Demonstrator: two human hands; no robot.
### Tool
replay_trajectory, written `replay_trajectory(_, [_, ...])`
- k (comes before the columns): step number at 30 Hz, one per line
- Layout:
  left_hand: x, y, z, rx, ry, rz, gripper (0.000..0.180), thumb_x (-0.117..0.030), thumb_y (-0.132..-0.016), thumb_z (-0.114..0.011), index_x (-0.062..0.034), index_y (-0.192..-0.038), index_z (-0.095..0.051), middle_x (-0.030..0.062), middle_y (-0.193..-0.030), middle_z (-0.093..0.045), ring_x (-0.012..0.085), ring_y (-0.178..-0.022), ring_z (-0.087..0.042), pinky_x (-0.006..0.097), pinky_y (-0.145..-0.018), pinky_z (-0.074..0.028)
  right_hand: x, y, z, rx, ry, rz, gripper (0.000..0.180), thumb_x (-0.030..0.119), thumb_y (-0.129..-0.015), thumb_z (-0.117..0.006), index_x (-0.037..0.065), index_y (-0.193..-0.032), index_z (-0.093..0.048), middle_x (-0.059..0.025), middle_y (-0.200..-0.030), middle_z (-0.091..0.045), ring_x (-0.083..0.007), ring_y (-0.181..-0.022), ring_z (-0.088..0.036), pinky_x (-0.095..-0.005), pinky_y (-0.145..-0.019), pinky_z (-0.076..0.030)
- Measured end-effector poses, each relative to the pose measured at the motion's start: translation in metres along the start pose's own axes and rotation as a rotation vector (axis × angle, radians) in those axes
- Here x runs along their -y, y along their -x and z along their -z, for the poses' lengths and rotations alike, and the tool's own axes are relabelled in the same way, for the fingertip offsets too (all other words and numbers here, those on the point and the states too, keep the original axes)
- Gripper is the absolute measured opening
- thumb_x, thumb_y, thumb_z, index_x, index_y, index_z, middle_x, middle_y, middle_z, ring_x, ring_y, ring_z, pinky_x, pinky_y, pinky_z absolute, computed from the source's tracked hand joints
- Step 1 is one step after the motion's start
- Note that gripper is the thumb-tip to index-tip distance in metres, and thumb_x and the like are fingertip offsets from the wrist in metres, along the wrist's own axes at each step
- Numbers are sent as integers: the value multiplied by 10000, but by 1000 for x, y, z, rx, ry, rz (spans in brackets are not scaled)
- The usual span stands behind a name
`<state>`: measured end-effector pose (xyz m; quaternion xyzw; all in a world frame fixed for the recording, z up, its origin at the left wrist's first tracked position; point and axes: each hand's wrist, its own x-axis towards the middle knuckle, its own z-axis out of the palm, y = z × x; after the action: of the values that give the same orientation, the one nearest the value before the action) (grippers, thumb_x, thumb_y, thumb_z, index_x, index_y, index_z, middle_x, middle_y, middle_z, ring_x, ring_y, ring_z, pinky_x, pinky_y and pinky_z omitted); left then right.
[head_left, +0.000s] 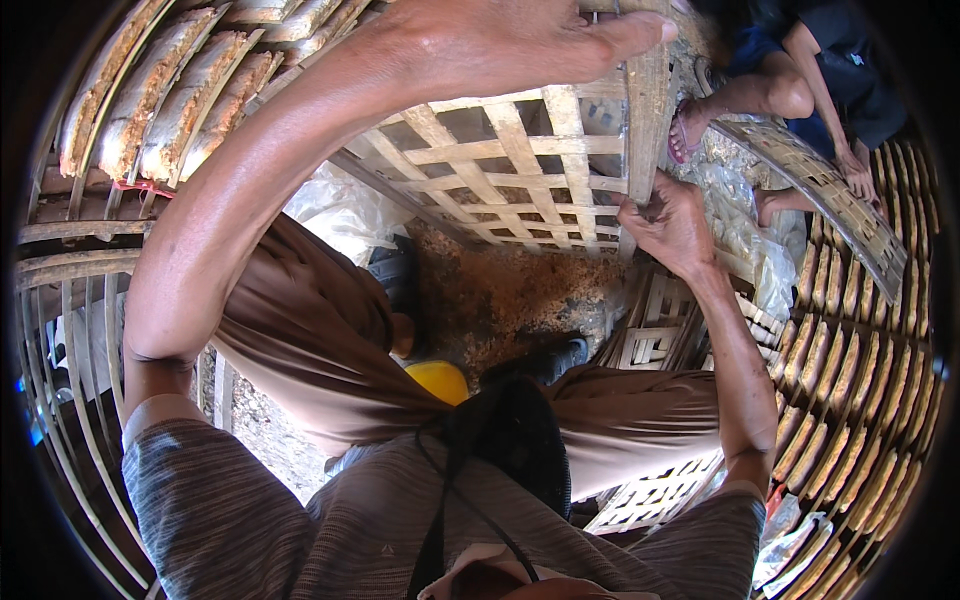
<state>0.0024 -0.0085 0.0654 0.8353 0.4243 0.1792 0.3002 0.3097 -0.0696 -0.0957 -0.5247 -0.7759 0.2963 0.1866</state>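
Note:
A woven bamboo lattice panel [520,150] with a wooden strip [650,120] along its right side stands tilted in front of me. My left hand [510,40] reaches across its top, the thumb stretched over the strip's upper end. The other fingers of that hand are hidden or cut off by the picture's edge, but it appears closed on the panel. Lower on the same strip, my right hand [672,225] pinches the edge between thumb and bent fingers.
Below lies a dirt floor [490,300] with clear plastic sheeting [345,210] and a yellow round object [438,380]. Other woven panels [655,325] stack near my right knee. Racks of brownish slabs [840,390] line the right; more slabs [190,100] sit upper left. Another person's hand [858,175] holds a woven panel [815,185].

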Motion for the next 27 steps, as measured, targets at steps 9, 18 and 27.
replay_trajectory(9, [2,9,-12,-150,48,-76,458,-344,-1053,-623,94,-1172,-684,198,-705,-723,154,-491,-642,317,-509,-611,-5,-2,-5,-49,217,28,391,114,-896,-709,-87,-1220,-619,-254,-723,-685,-369,-657,-736,-448,-658,-575])
replay_trajectory(18, [3,0,-13,-151,-5,17,475,-356,-1030,-633,94,-1172,-684,168,-650,-695,152,-475,-624,319,-509,-614,6,-6,2,34,95,-84,376,140,-917,-725,-60,-1228,-653,-255,-772,-704,-265,-630,-715,-411,-626,-549])
replay_trajectory(27, [-5,-7,-13,-28,-78,142,602,-376,-1023,-649,110,-1376,-604,138,-610,-644,77,-445,-519,307,-500,-567,15,-6,-17,-99,-283,-157,386,55,-930,-794,-25,-1290,-683,-85,-1006,-786,-106,-927,-696,-289,-810,-581])
